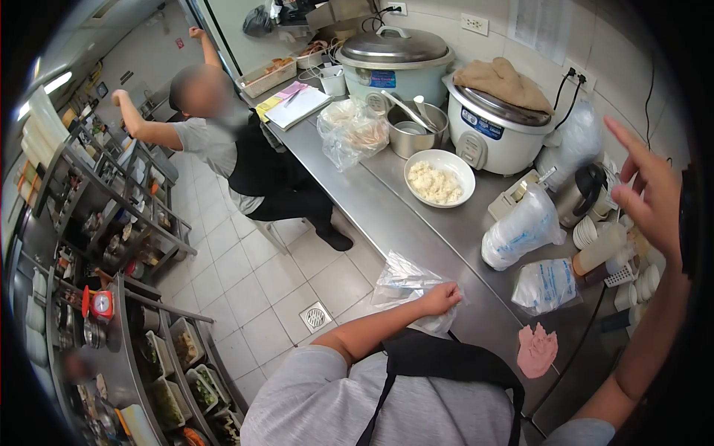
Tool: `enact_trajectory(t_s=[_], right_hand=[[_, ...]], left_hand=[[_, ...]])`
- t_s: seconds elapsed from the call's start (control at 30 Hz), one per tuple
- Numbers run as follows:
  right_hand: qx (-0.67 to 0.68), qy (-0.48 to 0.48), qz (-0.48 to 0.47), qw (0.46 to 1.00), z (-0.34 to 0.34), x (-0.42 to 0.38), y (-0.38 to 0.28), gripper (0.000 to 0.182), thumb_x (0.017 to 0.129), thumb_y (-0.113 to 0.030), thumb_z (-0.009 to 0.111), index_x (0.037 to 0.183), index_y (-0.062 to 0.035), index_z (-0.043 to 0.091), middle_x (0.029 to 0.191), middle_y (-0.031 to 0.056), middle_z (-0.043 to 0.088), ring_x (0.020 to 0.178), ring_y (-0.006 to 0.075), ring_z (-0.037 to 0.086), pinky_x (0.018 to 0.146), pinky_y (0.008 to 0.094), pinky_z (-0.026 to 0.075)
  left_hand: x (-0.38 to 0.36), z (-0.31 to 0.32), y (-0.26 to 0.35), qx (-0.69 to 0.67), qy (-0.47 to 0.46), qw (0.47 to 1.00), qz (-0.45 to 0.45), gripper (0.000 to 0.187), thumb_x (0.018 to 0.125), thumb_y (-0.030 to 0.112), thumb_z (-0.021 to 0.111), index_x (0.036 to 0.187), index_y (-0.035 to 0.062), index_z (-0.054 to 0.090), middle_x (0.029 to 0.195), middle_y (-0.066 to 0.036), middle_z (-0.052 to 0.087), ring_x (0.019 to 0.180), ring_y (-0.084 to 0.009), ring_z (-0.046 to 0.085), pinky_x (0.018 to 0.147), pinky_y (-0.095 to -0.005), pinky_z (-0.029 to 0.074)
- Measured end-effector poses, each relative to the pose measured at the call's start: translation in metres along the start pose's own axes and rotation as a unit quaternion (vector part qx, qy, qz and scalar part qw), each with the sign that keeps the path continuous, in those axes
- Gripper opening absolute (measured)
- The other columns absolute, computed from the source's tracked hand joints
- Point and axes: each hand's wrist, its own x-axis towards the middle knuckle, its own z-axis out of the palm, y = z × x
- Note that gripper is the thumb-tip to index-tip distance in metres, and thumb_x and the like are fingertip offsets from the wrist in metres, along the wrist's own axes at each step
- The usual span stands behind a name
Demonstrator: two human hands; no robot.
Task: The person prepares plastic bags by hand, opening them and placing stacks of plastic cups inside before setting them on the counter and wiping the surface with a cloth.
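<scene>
My left hand (442,299) is closed at the table's front edge, gripping a clear plastic bag (405,276) that spreads out crumpled around it. Raised on the right, my right hand (648,189) has its fingers apart and holds nothing. It is near a dark-handled jug (582,195) and a tall plastic-wrapped stack (576,137). A white bowl of rice (439,178) stands on the steel table, beside a metal pot (416,128) with utensil handles sticking out. A pink, flat, irregular piece (537,351) lies close to my body.
Two rice cookers (394,70) (497,130) stand along the wall, one with a brown cloth (502,77) on its lid. Plastic-wrapped packs (523,227) (547,285) are to the right. Another person (230,141) sits left of the table, arms raised. Shelves (111,186) line the left.
</scene>
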Motion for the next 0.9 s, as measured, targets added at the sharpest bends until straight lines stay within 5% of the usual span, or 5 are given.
enact_trajectory(t_s=[0.3,0.43,0.63,0.77,0.9], right_hand=[[-0.003,-0.106,0.057,0.993,-0.011,0.013,-0.025,0.053,0.062,-0.015,0.06,0.114,-0.0111,0.048,0.07,0.0071,0.05,0.055,0.0157,0.045,0.052,0.0275,0.038],[0.063,0.267,-0.126,0.953,0.002,0.031,-0.04,0.058,0.063,-0.011,0.057,0.119,-0.0098,0.042,0.075,0.0037,0.046,0.058,0.0119,0.042,0.055,0.0241,0.038],[0.118,-0.089,-0.144,0.978,0.09,-0.038,-0.038,0.032,0.064,-0.028,0.062,0.086,-0.0051,0.057,0.08,0.0117,0.057,0.073,0.0289,0.054,0.066,0.0361,0.042],[0.128,-0.394,0.044,0.909,0.229,-0.09,0.015,0.041,0.071,-0.04,0.055,0.09,-0.0047,0.058,0.081,0.0131,0.059,0.075,0.0289,0.056,0.065,0.036,0.043],[0.293,-0.258,0.117,0.913,0.318,-0.14,0.021,0.032,0.073,-0.031,0.056,0.083,-0.0003,0.058,0.067,0.0106,0.059,0.063,0.0212,0.056,0.059,0.031,0.043]], left_hand=[[0.003,0.004,-0.006,0.001,0.008,1.0,-0.002,0.019,0.081,0.017,0.051,0.069,0.0073,0.039,0.053,0.001,0.041,0.042,-0.0071,0.044,0.04,-0.0227,0.037],[0.002,0.005,-0.001,0.004,0.016,1.0,-0.013,0.019,0.081,0.017,0.051,0.069,0.0073,0.039,0.053,0.001,0.041,0.042,-0.007,0.044,0.04,-0.0226,0.037],[-0.005,0.006,-0.004,-0.079,0.079,0.994,-0.006,0.017,0.082,0.019,0.05,0.072,0.0075,0.04,0.056,0.002,0.042,0.043,-0.0062,0.043,0.04,-0.0214,0.037],[-0.013,0.01,0.003,-0.133,0.117,0.984,0.017,0.018,0.083,0.021,0.05,0.074,0.0076,0.041,0.057,0.002,0.042,0.044,-0.0051,0.042,0.04,-0.0207,0.037],[-0.012,0.023,0.023,-0.154,0.082,0.982,0.066,0.018,0.083,0.021,0.049,0.075,0.0077,0.041,0.058,0.003,0.042,0.047,-0.0037,0.04,0.041,-0.0196,0.036]])
